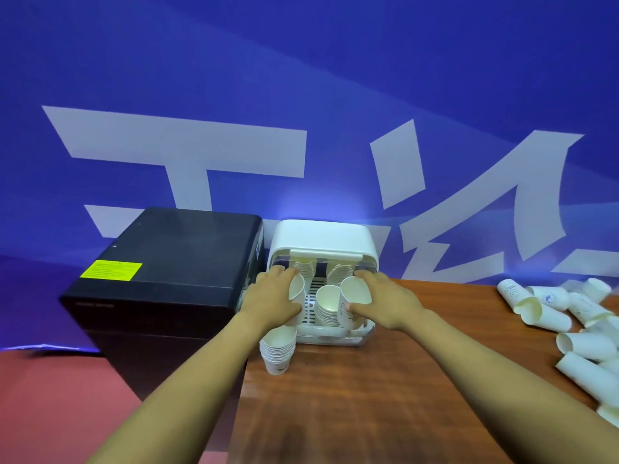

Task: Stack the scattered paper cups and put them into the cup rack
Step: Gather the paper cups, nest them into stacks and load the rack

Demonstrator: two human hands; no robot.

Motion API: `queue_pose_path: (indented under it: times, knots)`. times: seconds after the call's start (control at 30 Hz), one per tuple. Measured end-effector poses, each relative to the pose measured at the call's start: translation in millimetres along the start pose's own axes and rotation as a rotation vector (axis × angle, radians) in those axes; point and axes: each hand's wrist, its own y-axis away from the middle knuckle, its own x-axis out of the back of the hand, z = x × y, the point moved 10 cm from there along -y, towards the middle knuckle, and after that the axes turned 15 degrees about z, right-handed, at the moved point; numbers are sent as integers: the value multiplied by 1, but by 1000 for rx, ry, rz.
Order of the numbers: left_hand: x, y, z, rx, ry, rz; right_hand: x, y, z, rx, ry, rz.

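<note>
From the head camera, both hands reach into the open front of the white cup rack (321, 239), which stands at the far edge of the wooden bench (385, 380), just beside a black box (174, 262). The left hand (271, 296) has its grip wrapped around a paper cup (296, 288) at the rack's left side. The right hand (382, 299) grips a printed cup (351, 306) at the rack's right side. Between them a nested stack (326, 304) already sits on the rack's tray, and more stacks show at the back.

Another finished stack (278, 349) waits on the bench just in front of the rack. Many scattered cups (552, 313) lie on their sides at the far right, well apart, so much stacking seems left.
</note>
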Motion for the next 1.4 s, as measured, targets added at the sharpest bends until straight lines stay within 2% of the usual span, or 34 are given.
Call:
queue_pose_path:
  times: [0.3,0.43,0.57,0.87,1.13,1.4]
  knots:
    - [-2,-29,-14,9,30,89,-5,-33,-9,-23,-175,65]
    - [-15,-45,-18,4,17,76,-16,-42,-7,-23,-123,65]
    - [-38,-50,-18,1,9,47,-38,-52,-4,-14,-85,-1]
    - [-52,-49,-25,-22,11,104,-85,-61,0,22,-30,-171]
    - [-48,-26,-14,19,12,68,-70,-52,17,18,-41,-165]
    - [-54,10,39,-51,84,-5,-44,0,54,-40,-50,-120]
